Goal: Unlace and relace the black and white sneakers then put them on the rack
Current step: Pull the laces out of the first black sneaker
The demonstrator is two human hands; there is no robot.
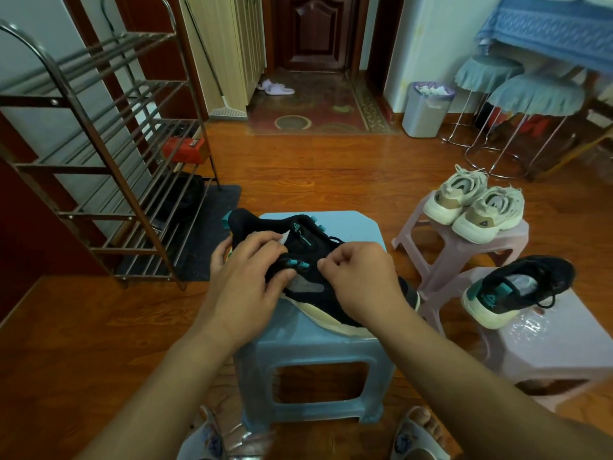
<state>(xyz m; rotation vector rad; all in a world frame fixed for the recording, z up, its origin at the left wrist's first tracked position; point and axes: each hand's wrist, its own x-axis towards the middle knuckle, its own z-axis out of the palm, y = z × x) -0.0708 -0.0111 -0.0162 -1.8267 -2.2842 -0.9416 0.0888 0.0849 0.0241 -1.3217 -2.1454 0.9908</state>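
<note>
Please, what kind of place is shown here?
Most likely a home entryway or living area: a metal shoe rack by the wall, a wooden door with slippers before it, and plastic stools on wood flooring.

One sneaker (308, 257) is laid on the middle stool (358, 234); the rack (99, 154) is placed left; two stools (441, 260) with shoes (474, 207) are placed right.

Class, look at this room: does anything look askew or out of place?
Yes. The second black sneaker lies tipped on its side, overhanging the edge of the near pink stool, while the cream pair stands upright on the far one. Two lilac slippers lie scattered by the door.
</note>
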